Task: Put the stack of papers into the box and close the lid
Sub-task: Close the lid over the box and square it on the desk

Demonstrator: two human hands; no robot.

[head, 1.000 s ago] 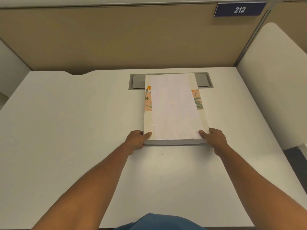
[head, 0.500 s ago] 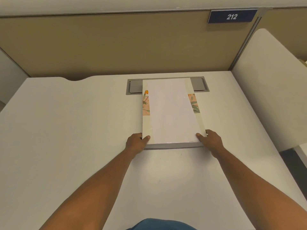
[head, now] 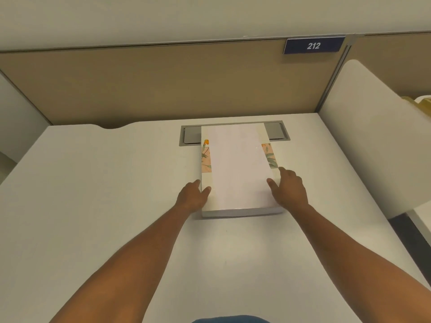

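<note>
A flat cream box point(head: 206, 177) with a floral band lies shut on the white desk point(head: 93, 183), straight ahead of me. A stack of white papers point(head: 238, 164) rests on top of its lid, covering most of it. My left hand point(head: 192, 194) is at the box's left side near the front, with the thumb on the lid beside the papers' left edge. My right hand point(head: 289, 190) lies on the lid's right strip with fingers spread, the thumb touching the papers' right edge. Neither hand has lifted anything.
The box's far end overlaps a grey cable hatch point(head: 191, 136) set into the desk. A tan partition point(head: 163, 85) with a "212" sign point(head: 313, 45) closes the back. A white side panel point(head: 373, 148) stands along the right edge.
Both hands have slid forward from the box's near corners to the sides of the paper stack. The right hand's fingers have spread. The box and papers have stayed put.
</note>
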